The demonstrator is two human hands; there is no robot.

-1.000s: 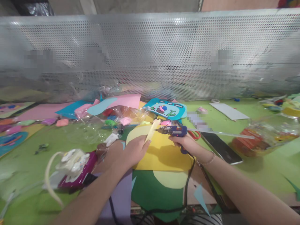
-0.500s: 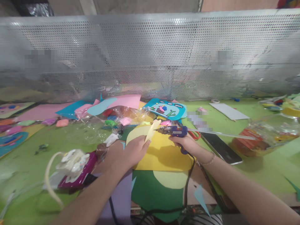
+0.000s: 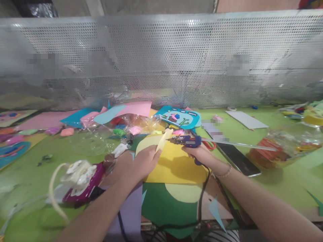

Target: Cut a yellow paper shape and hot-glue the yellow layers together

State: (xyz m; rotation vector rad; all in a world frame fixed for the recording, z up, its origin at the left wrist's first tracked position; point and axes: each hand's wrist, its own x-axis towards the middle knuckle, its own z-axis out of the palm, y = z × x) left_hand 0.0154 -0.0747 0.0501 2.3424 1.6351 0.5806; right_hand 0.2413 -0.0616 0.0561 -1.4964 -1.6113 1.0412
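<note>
My left hand [image 3: 146, 161] pinches a pale yellow paper piece [image 3: 164, 139], its edge raised and tilted. In my right hand [image 3: 198, 153] is a dark blue glue gun [image 3: 190, 141], with a long clear glue stick [image 3: 237, 144] poking out of its back. The gun's nozzle points left, close to the paper piece; whether it touches I cannot tell. Beneath both hands lies a yellow sheet [image 3: 176, 164], over a dark green sheet [image 3: 169, 208]. A black cord [image 3: 202, 195] runs down from the gun's handle.
A phone [image 3: 238, 158] and a plastic jar [image 3: 285, 146] lie to the right, near a white card [image 3: 247, 120]. A magenta power strip [image 3: 84, 188] sits left. Behind are a decorated blue cutout [image 3: 191, 117], clear plastic bags [image 3: 93, 141] and a perforated metal panel [image 3: 161, 60].
Almost nothing differs. Both hands, the paper piece and the glue gun hold nearly the same position.
</note>
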